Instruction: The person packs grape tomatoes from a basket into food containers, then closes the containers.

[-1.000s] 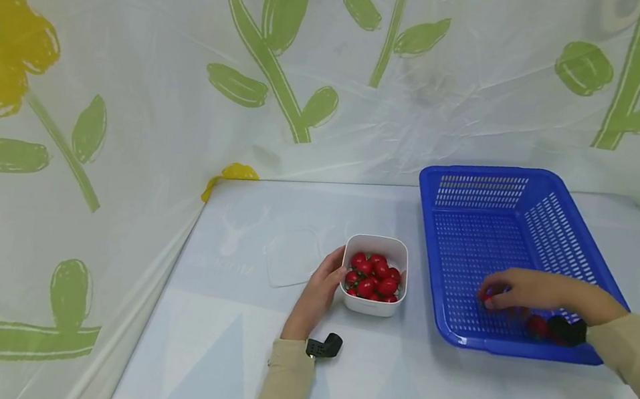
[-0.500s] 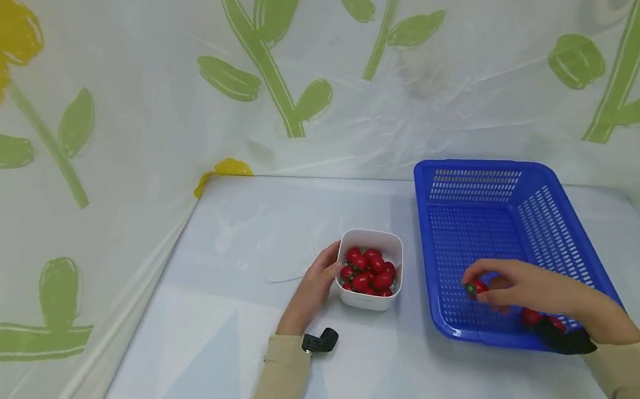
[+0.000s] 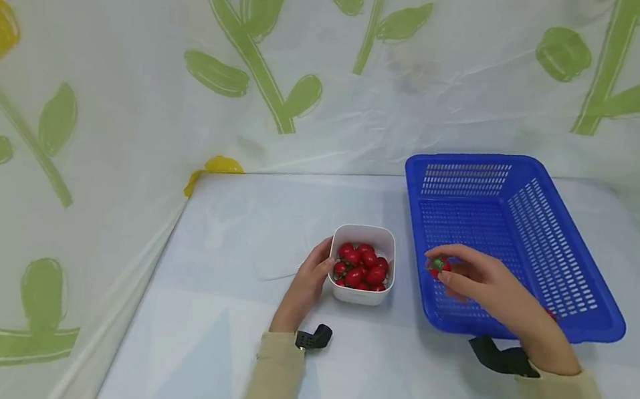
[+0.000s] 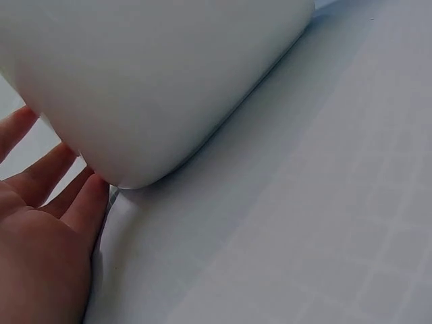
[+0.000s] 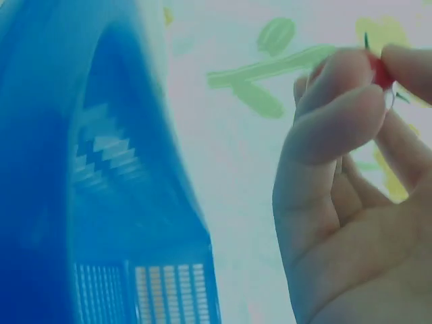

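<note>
My right hand pinches a red cherry tomato with a green calyx between thumb and fingertips, above the left rim of the blue plastic basket. In the right wrist view the tomato is partly covered by the fingers. My left hand rests against the left side of a white square container, which holds several cherry tomatoes. The left wrist view shows extended fingers touching the container's wall. A bit of red shows in the basket beside my right forearm; the rest is hidden.
Container and basket stand side by side on a table with a pale patterned cloth. A faint, clear flat piece seems to lie left of the container. A curtain with flower prints hangs behind and to the left.
My right hand has lifted the cherry tomato from the basket's floor and carried it left to the basket's left rim. The left hand stays at the container; the head view has shifted slightly.
</note>
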Available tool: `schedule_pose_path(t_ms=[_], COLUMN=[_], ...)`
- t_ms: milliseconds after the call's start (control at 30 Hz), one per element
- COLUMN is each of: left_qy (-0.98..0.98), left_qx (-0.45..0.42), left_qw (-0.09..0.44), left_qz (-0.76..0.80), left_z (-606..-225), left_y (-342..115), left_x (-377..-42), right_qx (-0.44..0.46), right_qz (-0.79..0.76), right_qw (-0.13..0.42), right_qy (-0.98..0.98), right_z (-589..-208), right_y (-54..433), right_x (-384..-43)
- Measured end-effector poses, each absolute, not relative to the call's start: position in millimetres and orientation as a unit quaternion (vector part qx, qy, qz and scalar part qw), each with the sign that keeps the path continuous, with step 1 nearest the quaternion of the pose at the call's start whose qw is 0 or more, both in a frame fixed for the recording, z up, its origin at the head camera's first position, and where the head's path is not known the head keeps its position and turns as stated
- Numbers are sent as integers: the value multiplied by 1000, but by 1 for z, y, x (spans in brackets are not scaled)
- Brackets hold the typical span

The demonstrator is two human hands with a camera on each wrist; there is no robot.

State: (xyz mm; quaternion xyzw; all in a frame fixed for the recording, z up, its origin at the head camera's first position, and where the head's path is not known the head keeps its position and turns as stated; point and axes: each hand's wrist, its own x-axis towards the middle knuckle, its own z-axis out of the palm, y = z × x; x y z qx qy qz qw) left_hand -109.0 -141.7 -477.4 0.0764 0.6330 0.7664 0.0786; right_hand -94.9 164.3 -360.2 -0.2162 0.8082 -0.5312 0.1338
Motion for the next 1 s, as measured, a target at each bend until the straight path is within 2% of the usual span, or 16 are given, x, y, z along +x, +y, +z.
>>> schedule_pose_path(t_ms=[167, 500, 700, 1000], left_qy=[633, 615, 616, 621], left_qx=[89, 120, 130, 132], left_qw=[81, 97, 95, 102], left_qz=[765, 774, 771, 766], left_z=[-468, -464, -463, -462], left_y=[-140, -139, -139, -142], left_x=[-102, -109, -110, -110], right_qx=[-206, -201, -203, -155], right_qz=[-558, -600, -629, -591], right_qw=[117, 101, 65, 17], right_qy=[796, 768, 748, 791], right_z=[-360, -363, -362, -364], right_y=[147, 116, 98, 76], right_x=[-97, -96, -104, -109])
